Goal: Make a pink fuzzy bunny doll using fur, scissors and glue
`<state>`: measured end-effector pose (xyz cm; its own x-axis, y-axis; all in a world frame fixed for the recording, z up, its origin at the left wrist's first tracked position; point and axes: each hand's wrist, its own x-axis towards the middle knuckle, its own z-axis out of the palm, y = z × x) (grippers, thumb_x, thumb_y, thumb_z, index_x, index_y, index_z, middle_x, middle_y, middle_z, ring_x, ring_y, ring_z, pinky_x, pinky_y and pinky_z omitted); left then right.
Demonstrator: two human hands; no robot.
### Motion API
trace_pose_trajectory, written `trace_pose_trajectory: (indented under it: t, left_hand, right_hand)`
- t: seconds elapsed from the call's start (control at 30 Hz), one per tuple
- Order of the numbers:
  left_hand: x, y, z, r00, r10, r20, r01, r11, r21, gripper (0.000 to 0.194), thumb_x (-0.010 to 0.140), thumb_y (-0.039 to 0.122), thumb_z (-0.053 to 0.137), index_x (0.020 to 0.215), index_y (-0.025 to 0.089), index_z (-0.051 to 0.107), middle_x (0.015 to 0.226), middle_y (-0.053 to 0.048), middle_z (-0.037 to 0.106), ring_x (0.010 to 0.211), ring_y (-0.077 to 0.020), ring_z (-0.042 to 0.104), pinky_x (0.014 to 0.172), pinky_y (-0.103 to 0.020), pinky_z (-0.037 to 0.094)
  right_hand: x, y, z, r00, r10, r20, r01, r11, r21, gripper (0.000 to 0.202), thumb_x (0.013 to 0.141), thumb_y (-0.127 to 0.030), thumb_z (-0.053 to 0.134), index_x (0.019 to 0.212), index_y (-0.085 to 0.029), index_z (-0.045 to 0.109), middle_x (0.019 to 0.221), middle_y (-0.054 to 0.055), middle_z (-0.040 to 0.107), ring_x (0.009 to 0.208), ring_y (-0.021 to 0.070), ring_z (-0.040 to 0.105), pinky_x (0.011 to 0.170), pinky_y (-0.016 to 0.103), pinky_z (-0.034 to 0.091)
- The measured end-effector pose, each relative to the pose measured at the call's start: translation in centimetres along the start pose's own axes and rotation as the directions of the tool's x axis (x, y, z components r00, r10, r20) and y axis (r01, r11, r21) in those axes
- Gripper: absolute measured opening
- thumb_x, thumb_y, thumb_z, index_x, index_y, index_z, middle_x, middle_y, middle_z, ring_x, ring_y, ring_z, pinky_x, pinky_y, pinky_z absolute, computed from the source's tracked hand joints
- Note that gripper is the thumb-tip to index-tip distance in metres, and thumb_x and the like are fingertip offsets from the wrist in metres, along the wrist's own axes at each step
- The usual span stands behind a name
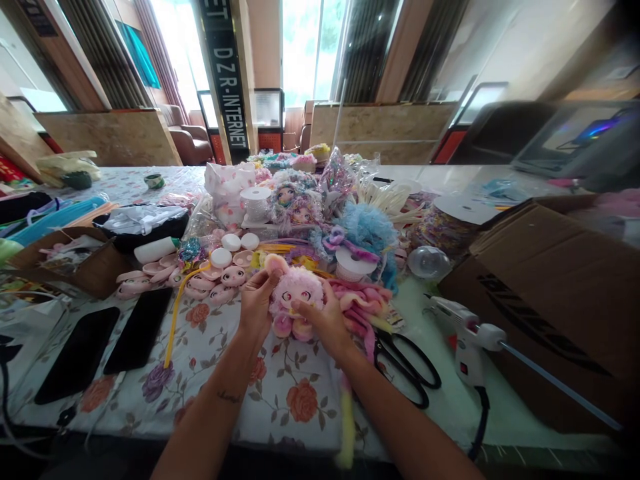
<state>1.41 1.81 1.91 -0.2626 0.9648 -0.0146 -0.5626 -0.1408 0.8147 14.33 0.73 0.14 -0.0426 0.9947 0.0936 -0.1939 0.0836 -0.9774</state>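
Pink, curly plush covers the small toy (303, 281), which is between both hands, over the middle of the counter (200, 347) and its floral cloth; whether it touches the cloth cannot be told. The left hand (257, 300) pinches one peach-coloured ear between thumb and fingers, and the right hand (327, 317) is closed on the toy's other side, thumb laid over the lower face. Beyond the counter, white capitals running down a black sign (228, 73) read "DZR-INTERNET", preceded by "ET" and a bar, with the top cut off by the picture's edge. The cardboard box (530, 267) at the right carries bold black print, too skewed to make out. Script on the left forearm (213, 407) is too small to read. A white glue gun (465, 340) with a red switch lies beside the box, near black-handled scissors (415, 360). Two dark-screened phones (137, 330) lie at the left, near pink face pieces (233, 275)
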Motion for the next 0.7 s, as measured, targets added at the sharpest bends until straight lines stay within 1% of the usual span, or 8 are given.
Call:
trace_pose_trajectory:
  t: [0.1, 0.23, 0.4, 0.57, 0.7]
  left_hand:
    - [-0.16, 0.07, -0.01, 1.0, -0.023, 0.016, 0.024, 1.0, -0.014, 0.036, 0.06, 0.045, 0.082, 0.077, 0.017, 0.068, 0.068, 0.002, 0.066, 0.057, -0.0083, 0.059, 0.056, -0.02, 0.047]
    - [-0.14, -0.02, -0.15, 0.998, -0.059, 0.015, 0.059, 0.998, -0.019, 0.036, 0.058, 0.044, 0.084, 0.07, 0.014, 0.066, 0.061, 0.002, 0.063, 0.051, -0.0075, 0.056, 0.052, -0.02, 0.045]
    - [0.14, -0.3, -0.51, 0.996, -0.094, 0.004, 0.094, 0.995, -0.022, 0.037, 0.049, 0.038, 0.088, 0.067, 0.014, 0.067, 0.06, 0.001, 0.065, 0.05, -0.0084, 0.057, 0.052, -0.021, 0.047]
    - [0.21, -0.62, -0.84, 0.996, -0.095, -0.002, 0.094, 0.995, -0.021, 0.038, 0.049, 0.039, 0.088, 0.069, 0.013, 0.069, 0.06, 0.0, 0.066, 0.051, -0.0094, 0.058, 0.053, -0.022, 0.047]
    - [0.24, -0.71, -0.82, 0.996, -0.09, 0.003, 0.09, 0.996, -0.025, 0.037, 0.05, 0.038, 0.088, 0.068, 0.013, 0.069, 0.06, 0.001, 0.065, 0.05, -0.0082, 0.057, 0.053, -0.021, 0.046]
  right_hand:
    - [0.08, 0.16, 0.0, 1.0, -0.012, 0.005, 0.012, 1.0, 0.008, 0.068, 0.063, -0.03, 0.079, 0.125, -0.024, 0.053, 0.114, 0.005, 0.065, 0.102, 0.0242, 0.062, 0.09, 0.04, 0.051]
    - [0.14, 0.41, -0.02, 1.0, -0.02, -0.022, 0.02, 1.0, -0.018, 0.07, 0.06, -0.03, 0.081, 0.124, -0.024, 0.054, 0.112, 0.005, 0.066, 0.099, 0.0239, 0.063, 0.088, 0.039, 0.051]
    - [0.12, 0.5, -0.05, 0.999, -0.031, -0.019, 0.03, 0.999, -0.027, 0.069, 0.059, -0.03, 0.082, 0.122, -0.023, 0.055, 0.11, 0.005, 0.066, 0.096, 0.0239, 0.063, 0.084, 0.038, 0.052]
    - [0.04, 0.64, -0.08, 1.0, -0.004, -0.016, 0.004, 0.999, -0.043, 0.07, 0.06, -0.03, 0.081, 0.124, -0.023, 0.053, 0.107, 0.005, 0.066, 0.093, 0.0231, 0.063, 0.081, 0.037, 0.052]
    - [0.01, 0.73, -0.12, 0.999, 0.009, -0.033, -0.012, 0.997, -0.071, 0.069, 0.059, -0.032, 0.082, 0.122, -0.022, 0.053, 0.105, 0.005, 0.066, 0.09, 0.0227, 0.063, 0.079, 0.037, 0.053]
